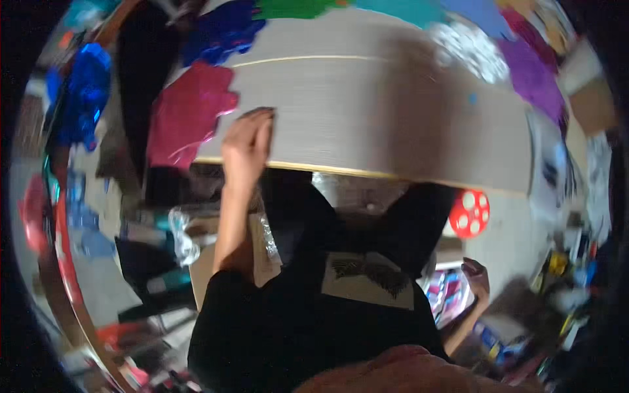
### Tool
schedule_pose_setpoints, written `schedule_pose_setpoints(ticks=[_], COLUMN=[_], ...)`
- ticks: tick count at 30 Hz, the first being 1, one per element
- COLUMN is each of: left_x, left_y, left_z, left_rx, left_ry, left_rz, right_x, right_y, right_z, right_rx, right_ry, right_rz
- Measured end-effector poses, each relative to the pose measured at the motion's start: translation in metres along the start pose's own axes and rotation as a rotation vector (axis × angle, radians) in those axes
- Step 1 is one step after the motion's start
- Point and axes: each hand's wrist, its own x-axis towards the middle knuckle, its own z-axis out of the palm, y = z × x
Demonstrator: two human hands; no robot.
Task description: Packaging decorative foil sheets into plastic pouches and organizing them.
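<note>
My left hand (247, 139) is over the near left part of the grey-beige table (314, 98), its fingers curled together. Motion blur and the hand itself hide what is in them, if anything. Just left of it lies a flat, shiny pink foil piece (190, 114), with a gap between them. My right hand (478, 280) is low at my right side, beside a box of pink, white and blue striped packets (447, 295). Its fingers are dark and smeared, so whether they touch the packets I cannot tell.
Round the table's edge lie shiny pieces in dark blue (223, 36), green (295, 6), teal (400, 10), silver (468, 49) and purple (531, 75). A red ball with white dots (470, 213) is under the near right edge. Clutter covers the floor on both sides.
</note>
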Motion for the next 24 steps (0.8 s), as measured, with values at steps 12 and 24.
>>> schedule_pose_setpoints(ticks=[12,24], left_x=[-0.031,0.001], left_y=[0.01,-0.019], left_z=[-0.006,-0.069], left_rx=[-0.112,-0.028], left_ry=[0.251,0.114], left_rz=[-0.01,0.115], right_x=[0.075,0.299], right_y=[-0.548,-0.632], right_z=[0.148,0.051], right_rx=[-0.886,-1.228], right_ry=[-0.17,0.288], right_rz=[-1.235,-1.095])
